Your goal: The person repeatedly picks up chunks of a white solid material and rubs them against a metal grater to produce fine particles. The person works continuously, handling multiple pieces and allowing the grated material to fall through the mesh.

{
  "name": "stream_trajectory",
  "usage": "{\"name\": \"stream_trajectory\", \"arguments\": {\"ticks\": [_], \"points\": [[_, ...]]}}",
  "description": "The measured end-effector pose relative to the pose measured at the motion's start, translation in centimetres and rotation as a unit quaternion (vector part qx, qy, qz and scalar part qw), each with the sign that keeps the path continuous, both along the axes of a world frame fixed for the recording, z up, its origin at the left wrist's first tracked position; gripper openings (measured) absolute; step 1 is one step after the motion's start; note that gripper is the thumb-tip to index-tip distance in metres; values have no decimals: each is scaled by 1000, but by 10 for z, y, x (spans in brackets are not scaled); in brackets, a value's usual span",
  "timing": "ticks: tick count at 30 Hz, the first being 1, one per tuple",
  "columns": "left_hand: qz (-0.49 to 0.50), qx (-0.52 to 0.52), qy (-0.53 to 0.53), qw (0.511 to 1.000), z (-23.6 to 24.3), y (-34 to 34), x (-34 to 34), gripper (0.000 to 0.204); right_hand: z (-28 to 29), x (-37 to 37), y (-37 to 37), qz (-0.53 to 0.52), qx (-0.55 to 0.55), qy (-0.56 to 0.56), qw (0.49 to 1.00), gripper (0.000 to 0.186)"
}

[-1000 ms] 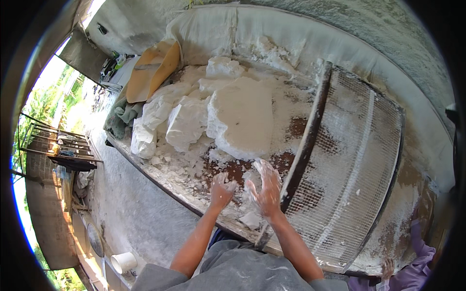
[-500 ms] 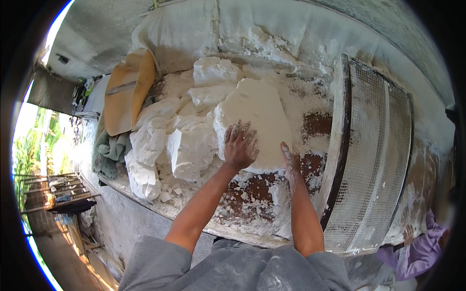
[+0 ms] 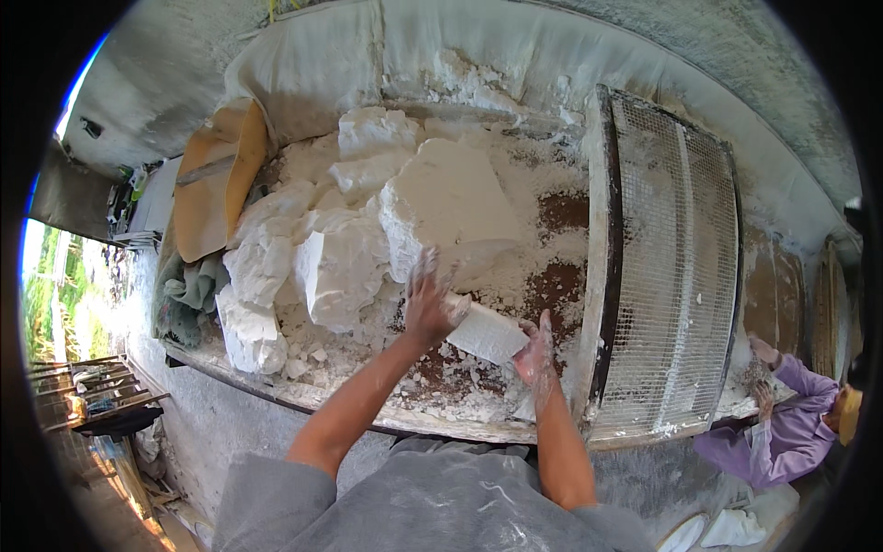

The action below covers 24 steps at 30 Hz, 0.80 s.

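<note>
A broken-off piece of white, chalky block (image 3: 487, 331) is held between my two hands above the table's near part. My left hand (image 3: 430, 302) has its palm and thumb against the piece's left end, with its fingers blurred by motion. At the right end, my right hand (image 3: 536, 352) grips with the fingers partly beneath and the thumb raised. Just beyond lies a large flat-topped white slab (image 3: 451, 195). Several rough white lumps (image 3: 342, 271) crowd the table to the left of my hands. White powder coats both hands.
A framed wire-mesh screen (image 3: 676, 258) lies across the table on the right. Loose crumbs and powder (image 3: 451, 382) cover brown boards. A yellowish curved sheet (image 3: 221, 179) leans at the left above a greenish cloth (image 3: 193, 285). A person in a purple sleeve (image 3: 796, 419) works at far right.
The near part of the large slab has come away as a separate piece, now between my hands. Both hands have drawn back toward me. The view has shifted, showing more of the other person.
</note>
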<state>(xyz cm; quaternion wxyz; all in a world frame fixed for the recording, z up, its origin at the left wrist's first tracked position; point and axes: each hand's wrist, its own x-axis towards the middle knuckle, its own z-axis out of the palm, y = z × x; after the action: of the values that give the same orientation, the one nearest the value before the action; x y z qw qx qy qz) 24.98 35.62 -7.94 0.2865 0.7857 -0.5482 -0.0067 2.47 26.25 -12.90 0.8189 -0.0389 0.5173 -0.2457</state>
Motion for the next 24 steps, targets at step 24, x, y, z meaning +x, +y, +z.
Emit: {"name": "stream_trajectory", "arguments": {"ticks": [24], "points": [[-149,-168,782,582,156,-72,-152,66,238,-100,-83,95,-617,105,774,66]]}}
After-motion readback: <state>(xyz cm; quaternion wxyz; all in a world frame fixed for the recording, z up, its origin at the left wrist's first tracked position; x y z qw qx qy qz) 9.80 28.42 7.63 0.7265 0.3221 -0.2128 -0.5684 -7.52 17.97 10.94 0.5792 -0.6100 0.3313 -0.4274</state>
